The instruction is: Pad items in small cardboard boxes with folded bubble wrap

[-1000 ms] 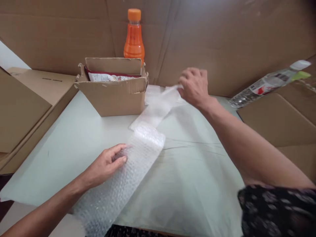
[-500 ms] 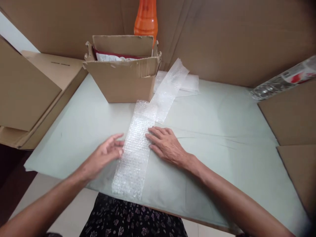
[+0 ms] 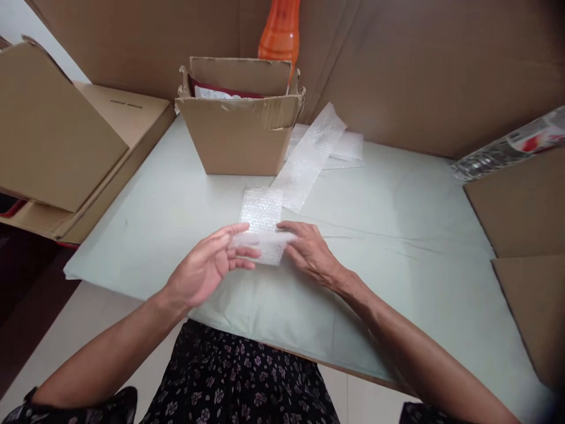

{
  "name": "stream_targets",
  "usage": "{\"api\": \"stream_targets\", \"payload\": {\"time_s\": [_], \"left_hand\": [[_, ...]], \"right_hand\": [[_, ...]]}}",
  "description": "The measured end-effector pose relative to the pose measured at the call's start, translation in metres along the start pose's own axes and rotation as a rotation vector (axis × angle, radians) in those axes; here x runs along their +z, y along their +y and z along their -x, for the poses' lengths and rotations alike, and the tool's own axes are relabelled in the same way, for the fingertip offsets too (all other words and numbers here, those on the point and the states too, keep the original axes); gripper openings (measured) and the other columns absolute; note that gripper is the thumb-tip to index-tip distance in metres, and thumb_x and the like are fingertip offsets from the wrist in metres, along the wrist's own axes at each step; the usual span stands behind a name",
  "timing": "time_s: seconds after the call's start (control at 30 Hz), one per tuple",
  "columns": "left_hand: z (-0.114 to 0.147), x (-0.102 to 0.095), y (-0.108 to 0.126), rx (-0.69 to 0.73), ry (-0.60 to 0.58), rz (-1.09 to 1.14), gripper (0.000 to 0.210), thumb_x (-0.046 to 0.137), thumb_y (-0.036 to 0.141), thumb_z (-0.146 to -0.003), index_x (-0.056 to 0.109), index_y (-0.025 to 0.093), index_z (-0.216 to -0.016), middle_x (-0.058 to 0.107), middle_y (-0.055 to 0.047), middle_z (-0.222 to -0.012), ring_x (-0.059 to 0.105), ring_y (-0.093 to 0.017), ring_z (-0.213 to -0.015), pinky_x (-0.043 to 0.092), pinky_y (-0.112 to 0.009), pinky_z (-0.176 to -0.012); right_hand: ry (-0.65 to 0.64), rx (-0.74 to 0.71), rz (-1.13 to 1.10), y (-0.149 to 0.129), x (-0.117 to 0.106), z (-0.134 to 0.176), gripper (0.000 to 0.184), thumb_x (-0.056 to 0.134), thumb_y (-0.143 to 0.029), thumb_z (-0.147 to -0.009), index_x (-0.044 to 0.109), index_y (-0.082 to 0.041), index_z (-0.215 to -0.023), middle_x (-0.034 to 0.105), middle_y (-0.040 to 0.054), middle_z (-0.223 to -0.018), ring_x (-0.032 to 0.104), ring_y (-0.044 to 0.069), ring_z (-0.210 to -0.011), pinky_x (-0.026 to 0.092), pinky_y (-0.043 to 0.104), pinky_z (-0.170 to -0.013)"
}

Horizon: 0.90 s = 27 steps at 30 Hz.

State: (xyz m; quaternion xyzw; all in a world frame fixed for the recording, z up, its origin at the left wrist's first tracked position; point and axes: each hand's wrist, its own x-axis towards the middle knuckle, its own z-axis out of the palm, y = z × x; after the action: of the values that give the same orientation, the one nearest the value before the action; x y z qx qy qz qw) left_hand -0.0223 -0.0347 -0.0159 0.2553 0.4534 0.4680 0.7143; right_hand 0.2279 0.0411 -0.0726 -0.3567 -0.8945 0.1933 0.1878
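Note:
A strip of bubble wrap (image 3: pixel 263 207) lies on the table in front of me, its near part folded up and over so that it looks short. My left hand (image 3: pixel 214 262) is at the left end of the fold, palm turned inward and fingers apart, with the film against or just behind them. At the right end, my right hand (image 3: pixel 306 247) has the fold's corner between thumb and fingers. Beyond it, a second bubble wrap strip (image 3: pixel 309 162) lies slantwise over more white wrap (image 3: pixel 351 147).
An open cardboard box (image 3: pixel 242 138) with packets inside stands behind the strip, an orange bottle (image 3: pixel 280 38) behind it. Cardboard boxes (image 3: pixel 145 141) are on the left. At right lie a clear plastic bottle (image 3: pixel 489 159) and cardboard pieces (image 3: pixel 521 212). The pale cloth-covered table (image 3: pixel 397 206) ends near my lap.
The near end of the bubble wrap strip has been lifted and folded away from me over the far part. My left hand has moved right, and the view has shifted slightly.

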Motion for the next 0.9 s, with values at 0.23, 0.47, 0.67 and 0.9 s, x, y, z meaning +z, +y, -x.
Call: {"api": "stream_targets", "payload": {"time_s": [0.23,0.47,0.67,0.9], "left_hand": [[-0.051,-0.01,-0.011,-0.119,0.02,-0.053,0.089,0.067,0.044,-0.089,0.016,0.021,-0.159,0.065,-0.02,-0.13,0.073,-0.027,-0.102,0.057,-0.042,-0.086],[-0.023,-0.034,-0.033,0.536,0.098,-0.932,0.06,0.069,0.027,-0.086,0.053,0.023,-0.143,0.067,-0.012,-0.131,0.065,-0.027,-0.117,0.052,-0.047,-0.103],[-0.019,-0.036,-0.05,0.63,0.018,-1.196,0.035,0.054,0.019,-0.095,0.067,0.024,-0.127,0.077,-0.007,-0.107,0.071,-0.021,-0.094,0.058,-0.038,-0.086],[-0.038,-0.033,-0.054,0.65,0.191,-1.335,0.036,0.054,0.021,-0.094,0.065,0.021,-0.129,0.075,-0.008,-0.103,0.069,-0.022,-0.09,0.056,-0.04,-0.087]], "right_hand": [[0.149,-0.038,0.021,-0.022,-0.009,0.017,0.027,0.057,-0.033,-0.1,0.066,-0.02,-0.122,0.072,0.0124,-0.124,0.066,0.027,-0.111,0.049,0.043,-0.092],[0.026,-0.12,0.078,-0.03,0.033,0.002,0.021,0.052,-0.021,-0.102,0.071,-0.018,-0.11,0.074,0.0132,-0.119,0.066,0.028,-0.107,0.049,0.044,-0.086],[0.012,0.102,-0.3,-0.03,0.021,0.005,0.021,0.051,-0.027,-0.104,0.071,-0.024,-0.11,0.079,0.0026,-0.099,0.073,0.019,-0.087,0.056,0.034,-0.078],[0.135,-0.11,0.128,-0.037,0.02,0.011,0.024,0.058,-0.029,-0.099,0.066,-0.019,-0.12,0.074,0.0139,-0.117,0.067,0.03,-0.106,0.051,0.046,-0.086]]}}
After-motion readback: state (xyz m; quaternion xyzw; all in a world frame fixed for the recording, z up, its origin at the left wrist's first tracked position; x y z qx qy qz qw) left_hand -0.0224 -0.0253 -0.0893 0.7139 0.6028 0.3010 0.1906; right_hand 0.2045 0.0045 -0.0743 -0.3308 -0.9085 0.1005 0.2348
